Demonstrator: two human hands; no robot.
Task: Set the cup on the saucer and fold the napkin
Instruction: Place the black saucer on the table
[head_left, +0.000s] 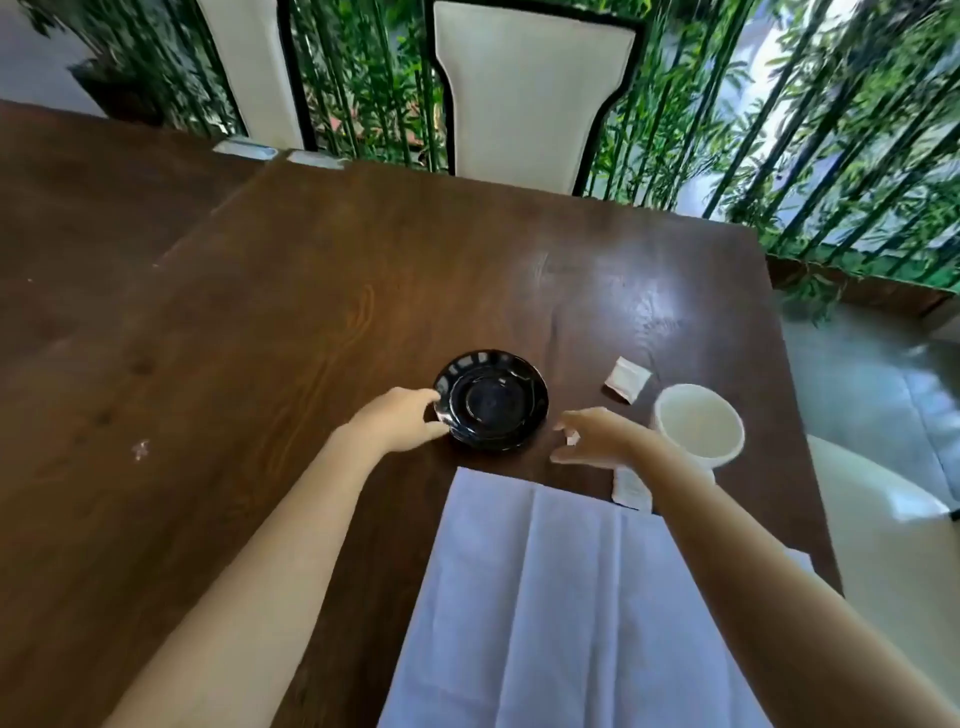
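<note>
A glossy black saucer (491, 400) sits on the dark wooden table (311, 322). My left hand (400, 421) grips the saucer's left rim between thumb and fingers. A white cup (698, 423) stands upright and empty to the right of the saucer, apart from it. My right hand (597, 436) hovers between saucer and cup, fingers spread, holding nothing. A white napkin (545, 597) lies unfolded and flat at the table's near edge, with crease lines running along it; my right forearm crosses over its right side.
Two small white packets lie near the cup: one (627, 378) behind it, another (631, 488) partly under my right wrist. A white-backed chair (530, 93) stands at the far edge, green bamboo stalks behind it. The table's right edge runs just past the cup.
</note>
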